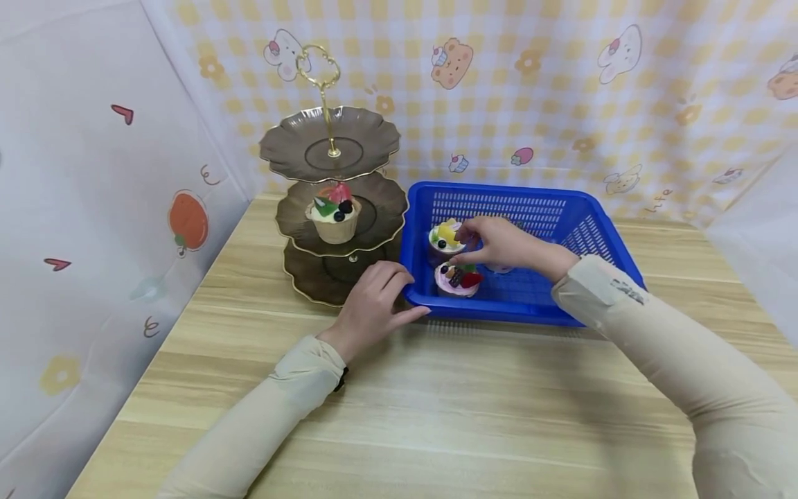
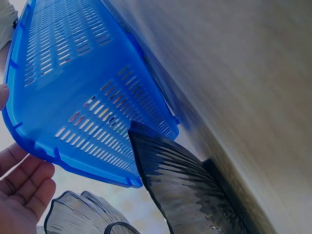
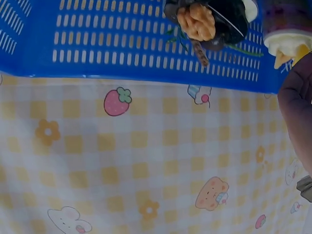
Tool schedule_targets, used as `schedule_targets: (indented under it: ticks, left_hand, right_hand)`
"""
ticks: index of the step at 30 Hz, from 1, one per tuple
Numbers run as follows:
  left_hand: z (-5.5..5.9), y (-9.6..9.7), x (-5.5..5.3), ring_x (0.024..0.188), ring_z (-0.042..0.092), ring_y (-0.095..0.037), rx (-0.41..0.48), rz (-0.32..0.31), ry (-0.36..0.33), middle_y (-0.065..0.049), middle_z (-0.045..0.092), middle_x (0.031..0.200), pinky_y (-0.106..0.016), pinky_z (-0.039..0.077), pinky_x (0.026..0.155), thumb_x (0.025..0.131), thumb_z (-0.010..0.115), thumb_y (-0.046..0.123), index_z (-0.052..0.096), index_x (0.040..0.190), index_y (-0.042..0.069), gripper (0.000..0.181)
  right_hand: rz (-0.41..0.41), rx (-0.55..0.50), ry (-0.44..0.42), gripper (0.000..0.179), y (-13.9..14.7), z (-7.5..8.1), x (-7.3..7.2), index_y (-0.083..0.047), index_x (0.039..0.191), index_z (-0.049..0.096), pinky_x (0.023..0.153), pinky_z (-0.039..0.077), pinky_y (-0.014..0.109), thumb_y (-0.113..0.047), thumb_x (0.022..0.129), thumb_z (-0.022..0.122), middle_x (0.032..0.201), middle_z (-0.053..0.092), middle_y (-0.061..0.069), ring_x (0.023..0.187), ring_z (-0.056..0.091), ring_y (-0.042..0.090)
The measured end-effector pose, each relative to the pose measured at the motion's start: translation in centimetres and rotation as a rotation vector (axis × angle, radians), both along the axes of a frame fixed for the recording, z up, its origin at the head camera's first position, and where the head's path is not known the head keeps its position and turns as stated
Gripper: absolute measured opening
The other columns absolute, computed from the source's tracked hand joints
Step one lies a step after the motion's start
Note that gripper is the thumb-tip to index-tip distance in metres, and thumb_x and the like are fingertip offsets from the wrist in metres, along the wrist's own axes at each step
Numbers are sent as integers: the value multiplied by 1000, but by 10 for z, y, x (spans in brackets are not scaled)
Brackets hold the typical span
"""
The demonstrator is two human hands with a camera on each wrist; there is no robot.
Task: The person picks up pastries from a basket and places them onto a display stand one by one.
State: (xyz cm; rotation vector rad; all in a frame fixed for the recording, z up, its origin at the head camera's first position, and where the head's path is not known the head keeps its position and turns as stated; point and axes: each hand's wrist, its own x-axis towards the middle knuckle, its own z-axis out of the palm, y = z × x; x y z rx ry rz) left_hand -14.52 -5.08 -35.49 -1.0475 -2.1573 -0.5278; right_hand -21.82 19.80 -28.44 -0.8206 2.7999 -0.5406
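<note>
My left hand [image 1: 374, 305] holds the near-left corner of a blue plastic basket [image 1: 517, 312], fingers over the rim and thumb in front. Inside the basket, my right hand [image 1: 499, 242] reaches over with fingertips and thumb apart at the right edge of a cupcake topped with yellow fruit [image 1: 444, 234]. One fingertip meets its cream in the right wrist view. Just in front sits a pink-cream cupcake with a strawberry [image 1: 457, 281]. Another cupcake [image 1: 500, 267] is mostly hidden beneath the right hand. A walnut-topped dark cupcake [image 3: 214, 22] appears in the right wrist view.
Left of the basket, close to its wall, stands a three-tier brown scalloped stand [image 1: 330, 142] with a gold handle. Its middle tier bears a fruit-topped cupcake [image 1: 334, 218]. A checked cloth [image 1: 548, 104] hangs behind the wooden table [image 1: 436, 416].
</note>
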Motion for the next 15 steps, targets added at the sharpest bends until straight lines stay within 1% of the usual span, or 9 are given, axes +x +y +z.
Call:
schedule_targets:
  ticks: [4,7,11,15]
  left_hand:
    - [0,0,0,92,59,-23,8,-5,4,-9,64,95,-34,50,87,74,81,39,64,93,3,44]
    - [0,0,0,92,59,-23,10,-5,6,-9,64,95,-34,50,87,74,81,39,63,93,3,44]
    - [0,-1,0,93,59,-23,9,-3,3,-9,64,95,-34,50,88,74,81,39,64,93,3,44]
    - [0,0,0,93,59,-23,6,-1,-3,-8,64,96,-34,50,88,74,81,40,64,93,3,44]
  right_hand:
    - [7,8,-17,49,2,-7,1,0,114,64,83,54,39,-35,82,75,104,69,13,90,63,25]
    - [22,15,-22,51,5,-13,2,0,114,64,81,53,39,-36,80,76,100,68,11,87,62,24]
    - [24,21,-35,52,7,-17,4,1,114,64,79,53,38,-37,80,77,96,68,10,85,61,22]
    - [30,24,-47,52,8,-18,5,2,114,63,80,52,39,-35,79,77,95,67,10,85,60,23]
